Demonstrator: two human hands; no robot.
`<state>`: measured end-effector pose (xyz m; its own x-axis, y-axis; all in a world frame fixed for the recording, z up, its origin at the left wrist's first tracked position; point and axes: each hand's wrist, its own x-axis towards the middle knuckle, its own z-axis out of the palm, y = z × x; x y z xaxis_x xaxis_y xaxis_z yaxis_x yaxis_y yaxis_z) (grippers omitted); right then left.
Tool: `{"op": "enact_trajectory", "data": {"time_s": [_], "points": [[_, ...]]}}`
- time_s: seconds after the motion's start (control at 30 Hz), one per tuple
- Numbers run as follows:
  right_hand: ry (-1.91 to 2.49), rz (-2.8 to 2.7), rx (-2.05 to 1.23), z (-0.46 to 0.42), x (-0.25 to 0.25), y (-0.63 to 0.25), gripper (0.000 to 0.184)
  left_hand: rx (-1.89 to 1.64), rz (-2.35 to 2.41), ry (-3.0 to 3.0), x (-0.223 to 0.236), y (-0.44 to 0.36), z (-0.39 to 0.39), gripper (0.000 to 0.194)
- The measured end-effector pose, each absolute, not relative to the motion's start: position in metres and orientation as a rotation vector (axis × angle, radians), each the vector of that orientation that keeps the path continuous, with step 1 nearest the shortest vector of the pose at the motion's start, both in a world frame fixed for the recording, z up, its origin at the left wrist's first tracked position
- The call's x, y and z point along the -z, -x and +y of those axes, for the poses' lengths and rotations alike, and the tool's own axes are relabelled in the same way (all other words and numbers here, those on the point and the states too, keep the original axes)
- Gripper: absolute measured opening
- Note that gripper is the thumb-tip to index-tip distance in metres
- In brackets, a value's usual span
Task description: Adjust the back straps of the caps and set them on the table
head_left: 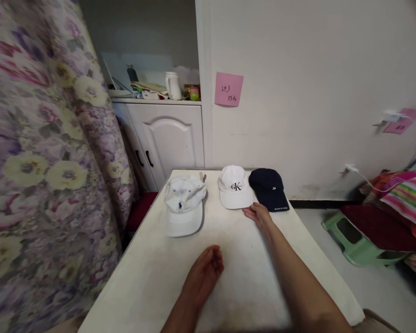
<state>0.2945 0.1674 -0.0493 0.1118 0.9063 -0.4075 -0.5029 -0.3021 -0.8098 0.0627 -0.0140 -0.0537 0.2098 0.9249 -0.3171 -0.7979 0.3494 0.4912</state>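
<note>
Three caps lie in a row at the far end of a white table [159, 282]. On the left is a white cap with a small dark logo [183, 203], in the middle a white cap with black letters [234, 187], on the right a dark navy cap [268, 188]. My right hand [258, 215] reaches forward, fingers flat on the table, touching the brim edge of the middle white cap. My left hand [204, 270] rests near the table's middle with its fingers loosely curled, holding nothing.
A floral curtain [38, 162] hangs along the left. A white cabinet [166, 138] with clutter on top stands behind the table. Pink notes [229, 89] stick to the wall. A green stool [357, 238] and striped bedding [405, 194] sit at the right.
</note>
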Motion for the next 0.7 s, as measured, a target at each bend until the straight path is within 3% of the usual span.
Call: {"op": "enact_trajectory", "data": {"time_s": [0.23,0.7], "points": [[1.115,-0.546,-1.490,0.149,0.055,-0.289,0.025,-1.215,0.629,-0.259,0.054,-0.064,-0.013,0.009],[1.049,-1.120,-1.548,0.011,0.070,-0.299,0.041,-1.233,0.593,-0.293,0.050,-0.067,-0.016,0.010]]}}
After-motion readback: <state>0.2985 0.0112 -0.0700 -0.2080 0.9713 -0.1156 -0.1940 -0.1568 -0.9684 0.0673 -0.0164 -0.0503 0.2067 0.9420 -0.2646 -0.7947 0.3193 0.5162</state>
